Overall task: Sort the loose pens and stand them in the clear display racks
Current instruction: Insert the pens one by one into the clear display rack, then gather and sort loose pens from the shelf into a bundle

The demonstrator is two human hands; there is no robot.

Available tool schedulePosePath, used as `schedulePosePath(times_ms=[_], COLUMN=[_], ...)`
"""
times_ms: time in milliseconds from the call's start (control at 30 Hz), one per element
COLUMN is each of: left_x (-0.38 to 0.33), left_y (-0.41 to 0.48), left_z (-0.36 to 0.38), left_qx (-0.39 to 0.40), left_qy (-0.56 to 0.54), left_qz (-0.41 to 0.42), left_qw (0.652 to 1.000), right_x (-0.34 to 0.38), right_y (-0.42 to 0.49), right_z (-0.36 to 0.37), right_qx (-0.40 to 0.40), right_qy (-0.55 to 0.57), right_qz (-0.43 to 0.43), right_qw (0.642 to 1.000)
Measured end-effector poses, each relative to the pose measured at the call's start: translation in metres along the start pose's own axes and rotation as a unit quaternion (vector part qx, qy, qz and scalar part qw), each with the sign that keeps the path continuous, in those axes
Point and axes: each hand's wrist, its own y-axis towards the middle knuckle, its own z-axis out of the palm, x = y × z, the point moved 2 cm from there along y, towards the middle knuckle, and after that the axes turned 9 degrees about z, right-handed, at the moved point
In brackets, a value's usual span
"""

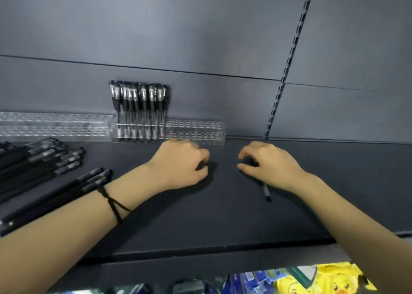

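Loosely, left hand (178, 164) curls — right hand (272, 164) grips pen (266, 191).

One wide-angle view from the person's head, close above the dark shelf (223, 215), facing forward and slightly down toward the grey back panel (200, 26); the shelf's front edge runs near the bottom, left hand (180, 164) and right hand (269, 164) mid-frame

You had black pens (139, 106) with silver bands in a clear rack (196, 131) dotted with a grid of holes, on a dark grey shelf (223, 215); your wristband (111, 202) was black, the packets (330, 278) below yellow and blue.
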Motion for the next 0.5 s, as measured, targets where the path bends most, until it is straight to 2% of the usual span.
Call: schedulePosePath(times_ms=[100, 167, 367, 500], left_x=[-0.041, -0.063, -0.095, -0.097], left_y=[0.025, 0.041, 0.076, 0.100], left_z=[0.012, 0.017, 0.021, 0.021], left_qx=[0.007, -0.016, -0.036, -0.035], left_qy=[0.000, 0.003, 0.015, -0.012], left_qz=[-0.020, -0.039, -0.096, -0.124], left_qw=[1.000, 0.999, 0.995, 0.992], right_x=[-0.046, -0.073, -0.115, -0.124], right_y=[-0.006, -0.005, 0.004, 0.012], right_z=[-0.008, -0.014, -0.019, -0.006], right_qx=[0.003, 0.016, 0.088, 0.171], right_qy=[0.023, 0.046, 0.079, 0.098], right_qz=[-0.011, -0.014, -0.002, 0.031], right_qw=[1.000, 0.999, 0.993, 0.980])
